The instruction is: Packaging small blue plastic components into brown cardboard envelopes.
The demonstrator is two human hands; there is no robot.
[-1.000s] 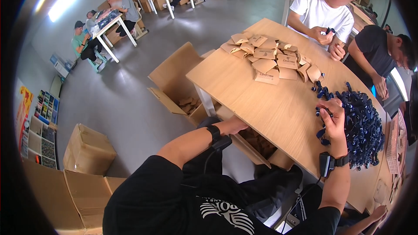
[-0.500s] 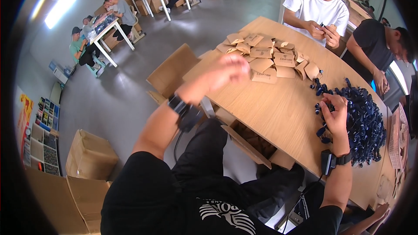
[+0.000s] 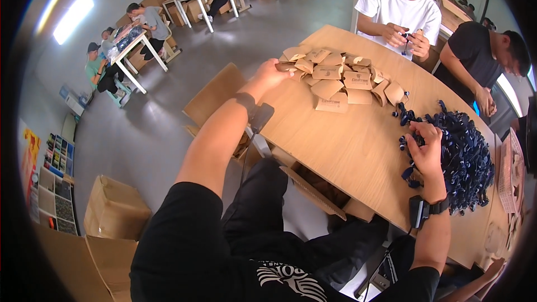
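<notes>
My left hand (image 3: pixel 272 74) reaches to the left end of a heap of brown cardboard pillow boxes (image 3: pixel 330 72). Its fingers close around the edge of one pillow box (image 3: pixel 286 67). On the right, my right hand (image 3: pixel 426 144) is held with curled fingers, thumb close to the fingertips; whatever it may hold is too small to make out. It is beside a large pile of small dark blue pieces (image 3: pixel 467 159) with shiny bits, whose exact kind I cannot tell. A few such pieces lie loose near its fingers.
The wooden table (image 3: pixel 330 151) curves around in front of me. An open carton (image 3: pixel 215 98) stands by its left edge, another (image 3: pixel 313 184) below it. A pink basket (image 3: pixel 510 173) is at far right. Across the table, a person in a white shirt (image 3: pixel 400 8) handles a small dark piece.
My left hand has moved left and away from me, from above the table to the left end of the box heap. My right hand stays nearly in place.
</notes>
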